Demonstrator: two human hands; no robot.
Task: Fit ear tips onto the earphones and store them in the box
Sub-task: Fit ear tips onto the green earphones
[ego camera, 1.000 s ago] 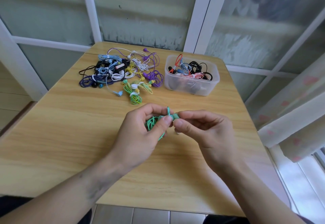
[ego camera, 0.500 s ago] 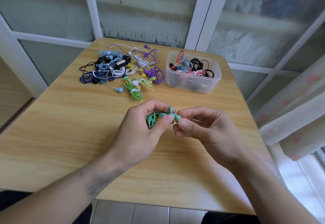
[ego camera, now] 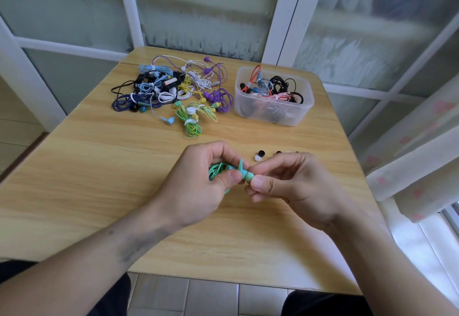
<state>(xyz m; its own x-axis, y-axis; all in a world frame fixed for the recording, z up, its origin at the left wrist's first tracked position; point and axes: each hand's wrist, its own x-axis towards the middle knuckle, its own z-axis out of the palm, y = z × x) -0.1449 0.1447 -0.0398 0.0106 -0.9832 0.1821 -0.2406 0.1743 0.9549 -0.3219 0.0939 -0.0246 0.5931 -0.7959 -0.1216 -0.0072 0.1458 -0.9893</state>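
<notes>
Both hands pinch a green earphone above the wooden table (ego camera: 104,171).
Left hand (ego camera: 198,189) grips the green earphone (ego camera: 242,173) and its coiled cable; right hand (ego camera: 290,186) pinches the ear tip (ego camera: 249,176) at its end, box (ego camera: 273,97) beyond.

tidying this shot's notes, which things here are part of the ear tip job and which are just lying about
In use: left hand, right hand, green earphones, ear tip, spare tips, box, earphone pile.
Lying about: curtain, window frame.

Ear tips (ego camera: 278,153) partly behind right hand (ego camera: 293,186)
</notes>
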